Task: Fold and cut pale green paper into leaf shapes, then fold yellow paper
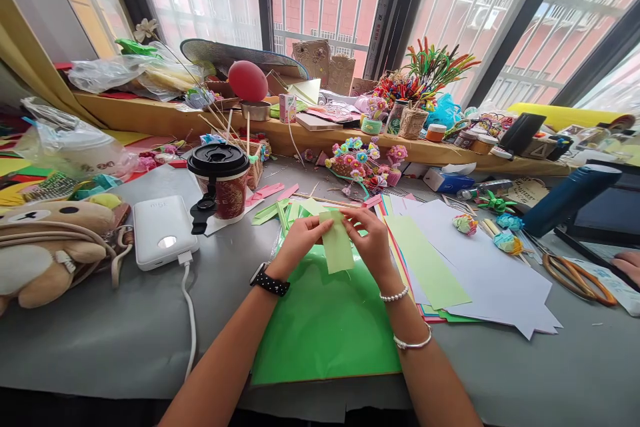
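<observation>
My left hand (299, 239) and my right hand (369, 233) both pinch the top of a pale green paper strip (337, 245), which hangs down between them. The hands are just above a bright green sheet (325, 327) lying on the grey table (125, 327). A black watch is on my left wrist and bead and metal bracelets are on my right wrist. More pale green strips (285, 212) lie just beyond my hands.
A lidded coffee cup (221, 180), white power bank (161, 230) with cable and plush bear (45, 247) sit left. White sheets (480, 267), a green strip (425, 260), scissors (580, 279) and paper flowers (363, 163) lie right. Another person's hand (627, 265) shows at the right edge.
</observation>
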The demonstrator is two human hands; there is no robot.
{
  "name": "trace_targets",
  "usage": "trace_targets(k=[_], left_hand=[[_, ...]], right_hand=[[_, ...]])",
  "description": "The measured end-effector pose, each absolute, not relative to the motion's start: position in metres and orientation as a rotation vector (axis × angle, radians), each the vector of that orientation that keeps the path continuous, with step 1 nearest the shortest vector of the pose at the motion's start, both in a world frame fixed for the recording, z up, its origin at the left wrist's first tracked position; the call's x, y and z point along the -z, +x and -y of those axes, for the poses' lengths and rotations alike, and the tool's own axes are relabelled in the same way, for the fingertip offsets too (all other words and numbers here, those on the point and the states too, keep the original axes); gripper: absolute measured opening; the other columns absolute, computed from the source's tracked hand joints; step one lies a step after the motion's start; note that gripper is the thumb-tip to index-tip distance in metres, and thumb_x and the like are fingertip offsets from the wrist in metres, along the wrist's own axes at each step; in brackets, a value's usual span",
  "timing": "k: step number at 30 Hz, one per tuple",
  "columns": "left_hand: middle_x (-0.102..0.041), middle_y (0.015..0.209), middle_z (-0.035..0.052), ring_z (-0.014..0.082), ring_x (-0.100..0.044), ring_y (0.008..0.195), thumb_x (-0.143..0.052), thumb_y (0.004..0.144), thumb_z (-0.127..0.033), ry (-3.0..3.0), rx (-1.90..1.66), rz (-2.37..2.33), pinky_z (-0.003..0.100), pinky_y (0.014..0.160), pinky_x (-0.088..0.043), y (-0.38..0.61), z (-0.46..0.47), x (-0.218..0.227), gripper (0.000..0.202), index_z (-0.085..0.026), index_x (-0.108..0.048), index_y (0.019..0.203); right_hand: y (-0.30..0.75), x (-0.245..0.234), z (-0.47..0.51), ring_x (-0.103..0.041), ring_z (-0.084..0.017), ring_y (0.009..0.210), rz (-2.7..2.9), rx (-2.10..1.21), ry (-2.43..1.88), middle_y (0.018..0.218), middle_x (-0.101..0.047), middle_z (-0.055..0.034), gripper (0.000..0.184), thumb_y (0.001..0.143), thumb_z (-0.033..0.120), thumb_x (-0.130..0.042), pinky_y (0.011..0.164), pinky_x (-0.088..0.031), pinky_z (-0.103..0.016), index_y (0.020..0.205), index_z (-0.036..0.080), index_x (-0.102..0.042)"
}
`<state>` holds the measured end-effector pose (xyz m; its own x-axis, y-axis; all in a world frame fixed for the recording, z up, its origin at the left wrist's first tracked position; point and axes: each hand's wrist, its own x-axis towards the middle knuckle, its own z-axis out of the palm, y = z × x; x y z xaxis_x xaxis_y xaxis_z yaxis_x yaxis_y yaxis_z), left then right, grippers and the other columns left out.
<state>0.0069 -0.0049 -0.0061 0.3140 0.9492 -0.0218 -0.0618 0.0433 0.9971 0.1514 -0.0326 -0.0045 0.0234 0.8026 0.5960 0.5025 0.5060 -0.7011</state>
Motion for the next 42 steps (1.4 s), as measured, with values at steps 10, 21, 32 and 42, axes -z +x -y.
trace_targets(k=[10,21,32,42], left_hand=[[-0.060,0.066,0.0019,0.0152,-0.056,0.066,-0.063,0.061,-0.045,1.265,-1.040,-0.927,0.029,0.067,-0.047,0.0083,0.0091,-0.0005,0.035,-0.011,-0.061,0.068],[-0.064,0.078,0.0050,0.0188,-0.058,0.075,-0.067,0.057,-0.044,1.208,-1.044,-0.902,0.029,0.068,-0.046,0.0069,0.0096,-0.0011,0.039,-0.013,-0.065,0.081],[-0.065,0.075,0.0052,0.0176,-0.056,0.068,-0.062,0.063,-0.043,1.405,-0.955,-0.959,0.026,0.060,-0.042,0.0037,0.0074,0.0020,0.035,-0.013,-0.067,0.080],[-0.066,0.075,0.0047,0.0179,-0.055,0.069,-0.057,0.066,-0.043,1.554,-0.857,-0.954,0.025,0.058,-0.039,0.0033,0.0077,0.0023,0.034,-0.013,-0.068,0.079]], right_hand=[[0.1522,0.0063,0.0323,-0.056,-0.018,0.088,1.724,-0.272,-1.018,0.091,-0.060,-0.0048,0.027,0.080,0.017,-0.046,0.079,-0.046,-0.033,0.097,0.028,-0.064],[0.1532,0.0077,0.0310,-0.055,-0.019,0.089,1.748,-0.305,-1.027,0.095,-0.060,-0.0042,0.029,0.079,0.017,-0.046,0.079,-0.046,-0.035,0.099,0.030,-0.063],[0.1525,0.0020,0.0326,-0.057,-0.018,0.077,1.492,-0.585,-1.100,0.083,-0.063,-0.0066,0.022,0.075,0.036,-0.053,0.056,-0.048,-0.027,0.080,0.019,-0.067],[0.1577,0.0062,0.0282,-0.052,-0.014,0.056,1.420,-0.839,-1.171,0.064,-0.062,-0.0035,0.026,0.067,0.040,-0.059,0.048,-0.040,-0.024,0.070,0.015,-0.064]])
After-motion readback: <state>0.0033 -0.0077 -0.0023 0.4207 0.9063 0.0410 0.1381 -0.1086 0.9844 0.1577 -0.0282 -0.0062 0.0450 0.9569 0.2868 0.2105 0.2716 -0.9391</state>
